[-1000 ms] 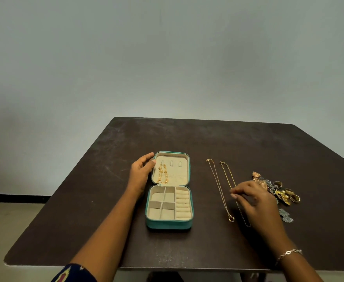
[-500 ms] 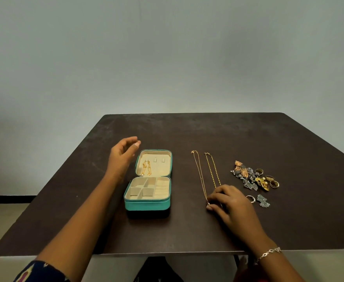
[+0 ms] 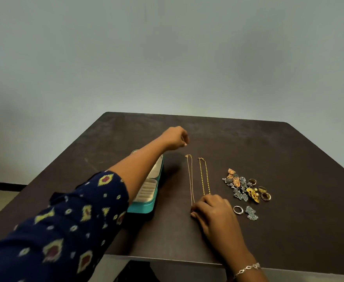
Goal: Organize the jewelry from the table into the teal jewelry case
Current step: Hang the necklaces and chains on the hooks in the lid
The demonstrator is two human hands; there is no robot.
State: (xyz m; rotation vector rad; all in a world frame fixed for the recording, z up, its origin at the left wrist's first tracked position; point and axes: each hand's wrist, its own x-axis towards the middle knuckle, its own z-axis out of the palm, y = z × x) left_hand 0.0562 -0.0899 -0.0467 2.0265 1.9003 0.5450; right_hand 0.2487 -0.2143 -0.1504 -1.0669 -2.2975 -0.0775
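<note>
Left forearm (image 3: 130,171): crosses the open teal jewelry case (image 3: 144,207), hiding most of it.
Left hand (image 3: 175,137): curled, empty, past the chain tops.
Thin chain (image 3: 190,180), yellow chain (image 3: 201,178): side by side.
Right hand (image 3: 213,208): covers their near ends; grasp hidden.
Earrings and rings (image 3: 242,188): heaped right.
Table (image 3: 289,159): dark brown.
Wall (image 3: 167,58): grey.

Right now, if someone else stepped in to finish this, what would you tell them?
Left hand hovers beyond the far end of the thin chain, fingers curled, empty. Right hand covers the near ends of it and the beaded chain; grip hidden. Teal case lies open, mostly behind the left arm. Both chains, the earring-and-ring pile, a silver ring and a silver earring are on the table, unpacked.
</note>
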